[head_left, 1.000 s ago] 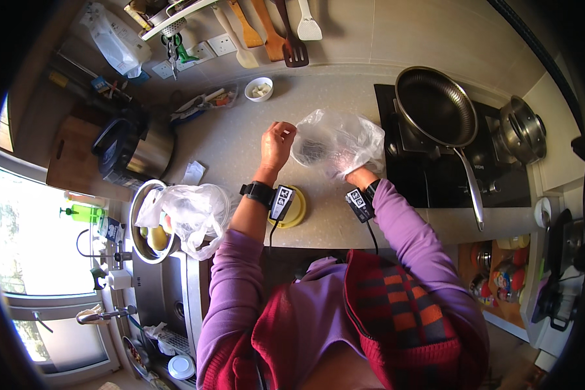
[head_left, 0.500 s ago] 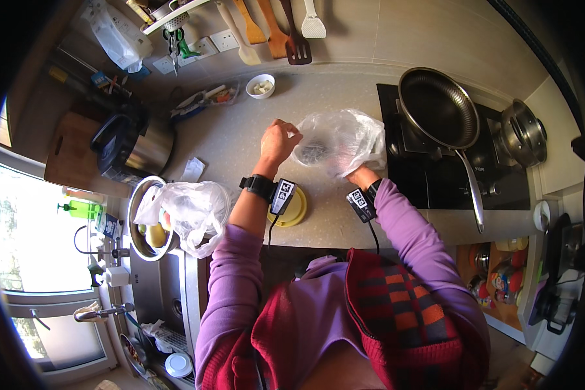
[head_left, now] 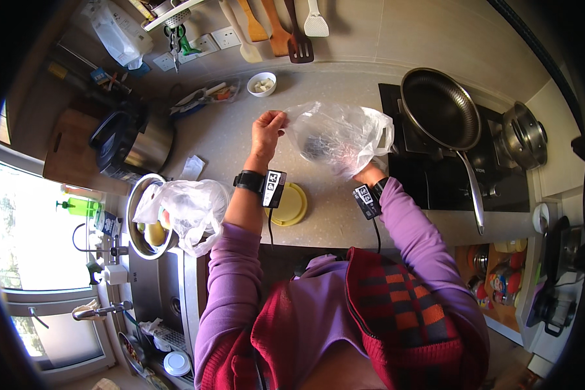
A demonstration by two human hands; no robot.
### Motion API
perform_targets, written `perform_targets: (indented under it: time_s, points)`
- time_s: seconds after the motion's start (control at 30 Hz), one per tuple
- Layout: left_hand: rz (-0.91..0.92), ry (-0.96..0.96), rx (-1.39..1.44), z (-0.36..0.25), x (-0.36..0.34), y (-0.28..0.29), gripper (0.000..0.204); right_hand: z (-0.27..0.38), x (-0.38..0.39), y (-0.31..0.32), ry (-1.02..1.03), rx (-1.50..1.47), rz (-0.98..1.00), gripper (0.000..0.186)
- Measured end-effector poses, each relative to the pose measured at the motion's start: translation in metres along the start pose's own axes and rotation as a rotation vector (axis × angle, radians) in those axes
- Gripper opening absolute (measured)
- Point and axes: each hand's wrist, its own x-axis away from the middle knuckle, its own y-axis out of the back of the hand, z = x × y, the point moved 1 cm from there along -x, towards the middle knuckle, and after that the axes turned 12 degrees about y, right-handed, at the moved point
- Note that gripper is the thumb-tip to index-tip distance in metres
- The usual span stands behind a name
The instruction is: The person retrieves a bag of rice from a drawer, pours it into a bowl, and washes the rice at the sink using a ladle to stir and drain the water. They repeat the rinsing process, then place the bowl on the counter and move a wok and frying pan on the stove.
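Note:
A clear plastic bag (head_left: 335, 127) is spread above the counter in front of me. My left hand (head_left: 266, 136) pinches its left edge between thumb and fingers. The wrist of my right hand (head_left: 369, 174) shows at the bag's near right side; its fingers lie behind or inside the crinkled plastic, blurred, so their grip cannot be made out. A dark grey patch shows through the film. On the counter between my forearms lies a yellow round lid (head_left: 291, 207), partly covered by the device on my left wrist.
Right of the bag, a frying pan (head_left: 439, 110) stands on the black cooktop (head_left: 429, 185), its handle towards me. A steel pot (head_left: 523, 133) is beyond it. At left are a bowl (head_left: 136, 224) with fruit and another plastic bag (head_left: 188, 214), and an electric cooker (head_left: 143, 146). A white bowl (head_left: 261, 84) stands behind.
My left hand has moved up and slightly left with the bag's edge, stretching the bag wider. My right hand has shifted slightly right.

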Motion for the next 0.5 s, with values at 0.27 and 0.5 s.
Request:
perform_targets:
  time_s: [0.27,0.5]
  points:
    - [-0.145,0.021,-0.056,0.015,-0.004,0.033,0.009,-0.005,-0.011,-0.003,0.04,0.339,0.053,0.034]
    - [-0.278,0.091,-0.032,0.04,-0.006,0.054,0.012,0.003,0.001,-0.036,-0.031,0.505,-0.112,0.046]
